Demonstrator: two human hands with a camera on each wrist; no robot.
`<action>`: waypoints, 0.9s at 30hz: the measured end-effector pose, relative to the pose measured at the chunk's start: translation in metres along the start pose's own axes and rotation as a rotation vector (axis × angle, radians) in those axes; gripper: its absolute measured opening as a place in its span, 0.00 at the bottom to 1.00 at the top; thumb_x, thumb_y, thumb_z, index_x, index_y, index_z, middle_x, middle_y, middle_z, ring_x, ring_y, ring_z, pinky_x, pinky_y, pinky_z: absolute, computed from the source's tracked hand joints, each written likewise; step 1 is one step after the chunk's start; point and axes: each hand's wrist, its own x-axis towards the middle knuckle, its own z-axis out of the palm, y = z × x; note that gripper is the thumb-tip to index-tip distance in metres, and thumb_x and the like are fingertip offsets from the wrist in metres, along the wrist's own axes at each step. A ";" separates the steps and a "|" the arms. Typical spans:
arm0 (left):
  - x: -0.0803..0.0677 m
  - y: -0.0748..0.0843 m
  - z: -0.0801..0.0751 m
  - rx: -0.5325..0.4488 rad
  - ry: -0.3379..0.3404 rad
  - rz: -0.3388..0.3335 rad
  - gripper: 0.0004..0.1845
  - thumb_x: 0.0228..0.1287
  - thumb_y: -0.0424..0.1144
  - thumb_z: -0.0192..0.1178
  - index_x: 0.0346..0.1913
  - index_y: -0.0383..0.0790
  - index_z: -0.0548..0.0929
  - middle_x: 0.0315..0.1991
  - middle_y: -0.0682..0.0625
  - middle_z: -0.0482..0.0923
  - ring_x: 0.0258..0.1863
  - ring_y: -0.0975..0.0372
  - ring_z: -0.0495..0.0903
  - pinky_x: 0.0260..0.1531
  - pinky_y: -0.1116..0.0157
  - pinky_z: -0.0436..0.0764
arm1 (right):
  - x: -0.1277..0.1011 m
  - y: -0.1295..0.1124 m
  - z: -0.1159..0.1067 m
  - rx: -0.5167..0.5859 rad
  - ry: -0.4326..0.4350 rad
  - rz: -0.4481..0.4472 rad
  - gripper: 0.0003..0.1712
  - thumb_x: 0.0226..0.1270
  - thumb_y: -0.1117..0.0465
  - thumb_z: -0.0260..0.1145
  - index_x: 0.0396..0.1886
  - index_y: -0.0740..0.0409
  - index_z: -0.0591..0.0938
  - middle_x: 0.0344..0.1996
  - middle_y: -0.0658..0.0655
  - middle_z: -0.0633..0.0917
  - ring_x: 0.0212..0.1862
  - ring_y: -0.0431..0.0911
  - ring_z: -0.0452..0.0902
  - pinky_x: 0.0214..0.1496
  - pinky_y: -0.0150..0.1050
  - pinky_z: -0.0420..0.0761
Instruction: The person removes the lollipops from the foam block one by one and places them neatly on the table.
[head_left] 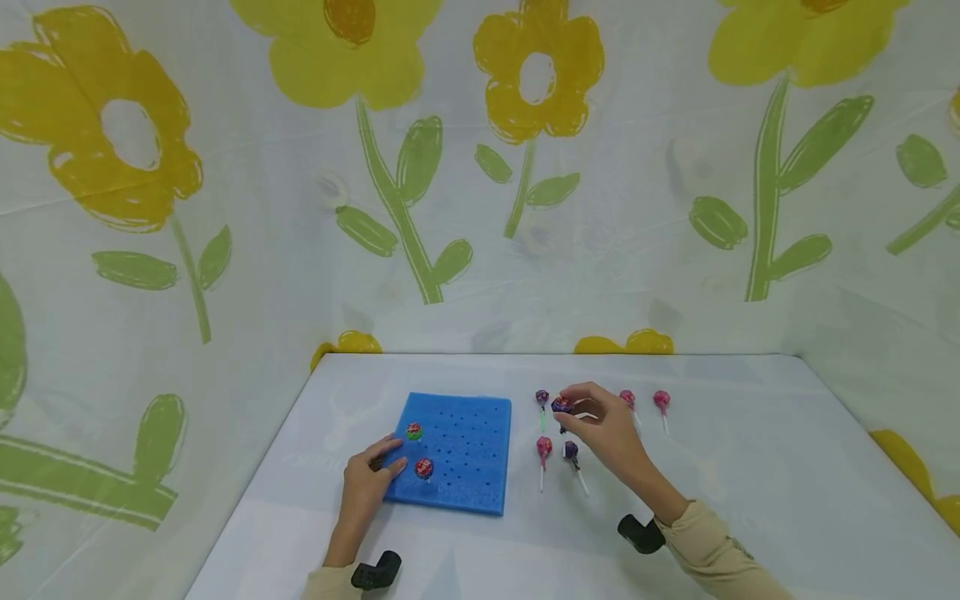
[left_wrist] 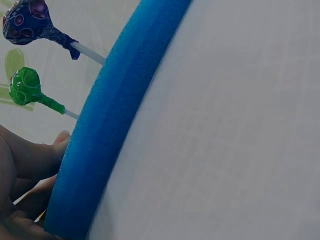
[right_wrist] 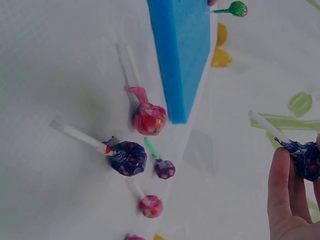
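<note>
My left hand (head_left: 365, 487) rests at the left edge of a blue foam board (head_left: 468, 450) with rows of small holes, its thumb and fingers touching the board. Two lollipops stand in the board by that hand: a green-wrapped one (left_wrist: 25, 86) and a dark blue one (left_wrist: 26, 22), sticks down in the foam. Over the table to the right of the board, my right hand (head_left: 603, 425) pinches a dark purple lollipop (right_wrist: 306, 161) between thumb and fingers. Its white stick shows bare in the right wrist view.
Several lollipops lie on the white table (head_left: 720, 500) around my right hand: a small purple one with a green stick (head_left: 542, 398), a red-pink one (head_left: 543, 447), another purple one (head_left: 571, 451) and a pink one (head_left: 661, 400) farther right. A flowered curtain (head_left: 615, 250) stands behind the table.
</note>
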 end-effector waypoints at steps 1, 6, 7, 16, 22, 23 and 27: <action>0.000 0.000 0.000 0.001 0.000 0.000 0.19 0.57 0.30 0.65 0.53 0.36 0.82 0.61 0.43 0.73 0.62 0.48 0.69 0.59 0.51 0.69 | -0.001 0.001 -0.002 0.007 -0.002 -0.001 0.16 0.58 0.60 0.71 0.45 0.59 0.81 0.41 0.57 0.83 0.41 0.48 0.81 0.42 0.30 0.81; 0.000 0.000 0.000 -0.002 0.000 -0.001 0.19 0.57 0.30 0.64 0.53 0.36 0.82 0.61 0.43 0.73 0.63 0.48 0.69 0.60 0.51 0.69 | -0.004 -0.004 -0.009 0.014 -0.022 0.012 0.16 0.58 0.65 0.70 0.46 0.64 0.81 0.41 0.60 0.82 0.41 0.50 0.81 0.41 0.29 0.81; 0.001 0.000 0.000 -0.003 -0.002 -0.001 0.18 0.57 0.30 0.64 0.53 0.36 0.82 0.61 0.43 0.73 0.63 0.48 0.68 0.60 0.51 0.68 | -0.006 -0.007 -0.010 0.009 -0.024 0.014 0.16 0.58 0.66 0.69 0.46 0.65 0.80 0.42 0.61 0.82 0.41 0.51 0.81 0.41 0.29 0.80; 0.001 -0.001 0.000 0.001 0.004 0.000 0.19 0.57 0.30 0.64 0.53 0.36 0.82 0.61 0.43 0.73 0.63 0.48 0.68 0.60 0.51 0.68 | -0.008 0.015 -0.017 0.012 -0.024 -0.018 0.15 0.58 0.65 0.70 0.44 0.64 0.81 0.40 0.58 0.82 0.39 0.47 0.81 0.40 0.31 0.82; 0.001 -0.001 0.000 0.000 0.000 0.001 0.19 0.57 0.30 0.64 0.53 0.36 0.82 0.61 0.43 0.73 0.64 0.49 0.67 0.60 0.51 0.68 | -0.013 0.024 -0.022 -0.008 -0.019 -0.030 0.15 0.57 0.64 0.71 0.43 0.63 0.81 0.38 0.60 0.82 0.38 0.46 0.81 0.38 0.32 0.82; 0.000 -0.001 0.000 0.000 -0.001 0.000 0.18 0.58 0.30 0.64 0.53 0.36 0.82 0.61 0.43 0.73 0.64 0.48 0.67 0.60 0.51 0.68 | -0.013 0.025 -0.023 -0.008 -0.021 -0.021 0.15 0.57 0.64 0.71 0.44 0.64 0.81 0.38 0.60 0.81 0.38 0.46 0.81 0.37 0.32 0.82; 0.000 -0.001 0.000 -0.002 -0.002 -0.002 0.18 0.58 0.30 0.64 0.53 0.36 0.82 0.61 0.43 0.73 0.64 0.48 0.67 0.60 0.51 0.68 | -0.016 0.029 -0.027 -0.009 -0.026 0.023 0.16 0.58 0.64 0.70 0.45 0.64 0.80 0.39 0.59 0.81 0.38 0.45 0.82 0.35 0.34 0.83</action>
